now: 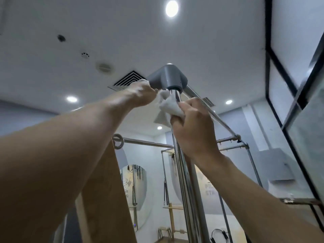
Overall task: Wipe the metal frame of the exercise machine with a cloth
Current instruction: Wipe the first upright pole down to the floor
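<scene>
Head view, looking upward. Landmark: grey corner joint (168,78) at the top of the frame.

- Cloth (169,105): white, crumpled, wrapped round the chrome upright post (177,155) directly under the joint.
- Right grip (192,125): below the joint, clenched on the cloth's lower bunch against the post.
- Left grip (142,92): at the joint's left side, fingertips pinching the cloth's upper edge, as far as shows.
- Top rail (212,111): leaves the joint's right side and passes the right grip.

Handling note: the step in hand is judged to be wiping the post's top end. Keep the cloth taut between both grips so it circles the tube fully. Work it close under the joint's collar, then draw it down away from the joint in one steady pull. Polished tube likely streaks if the cloth bunches or skips.
</scene>
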Demonstrator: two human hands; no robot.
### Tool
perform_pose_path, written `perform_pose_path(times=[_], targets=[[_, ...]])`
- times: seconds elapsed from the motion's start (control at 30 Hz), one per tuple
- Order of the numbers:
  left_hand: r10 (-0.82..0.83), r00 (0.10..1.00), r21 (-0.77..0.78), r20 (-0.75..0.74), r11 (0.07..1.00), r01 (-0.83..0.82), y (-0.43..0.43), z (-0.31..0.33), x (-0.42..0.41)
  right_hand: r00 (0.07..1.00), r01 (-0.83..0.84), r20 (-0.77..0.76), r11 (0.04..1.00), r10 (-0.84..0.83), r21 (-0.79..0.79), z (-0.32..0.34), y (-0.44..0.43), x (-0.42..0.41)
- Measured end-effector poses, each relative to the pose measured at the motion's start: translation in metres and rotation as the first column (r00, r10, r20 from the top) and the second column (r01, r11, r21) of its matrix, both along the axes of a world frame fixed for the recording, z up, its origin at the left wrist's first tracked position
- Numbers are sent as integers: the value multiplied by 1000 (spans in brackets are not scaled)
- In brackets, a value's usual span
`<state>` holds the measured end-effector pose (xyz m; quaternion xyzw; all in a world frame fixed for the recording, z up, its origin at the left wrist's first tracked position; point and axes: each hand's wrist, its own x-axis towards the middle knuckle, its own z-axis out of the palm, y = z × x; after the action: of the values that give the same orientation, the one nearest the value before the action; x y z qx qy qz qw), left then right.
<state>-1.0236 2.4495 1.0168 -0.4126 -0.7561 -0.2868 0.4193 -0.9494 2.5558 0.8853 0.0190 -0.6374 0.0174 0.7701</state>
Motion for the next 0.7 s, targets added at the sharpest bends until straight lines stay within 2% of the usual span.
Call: perform_pose_path(times=[0.17,0.23,0.37,0.43,0.57,0.6,0.7], targets=[[-278,950,130,141,957,260,-1,-27,-2,989,116,77,986,-126,121,-32,7,3],[-446,870,252,210,885,392,1,-46,0,978,175,93,978,-186,114,-11,8,8],[-705,676,460,216,684,566,16,-93,12,973,210,80,974,-217,87,24,1,8],[-779,585,570,225,592,570,23,-113,20,983,157,81,985,-162,65,15,3,9],[-881,399,776,256,433,459,40,-153,38,995,22,100,1000,-22,6,-27,10,18],[-884,386,799,264,425,426,43,-165,42,993,21,114,1000,-22,9,-33,12,19],[-863,434,803,259,442,399,46,-206,46,991,43,128,999,-46,30,-25,12,23]])
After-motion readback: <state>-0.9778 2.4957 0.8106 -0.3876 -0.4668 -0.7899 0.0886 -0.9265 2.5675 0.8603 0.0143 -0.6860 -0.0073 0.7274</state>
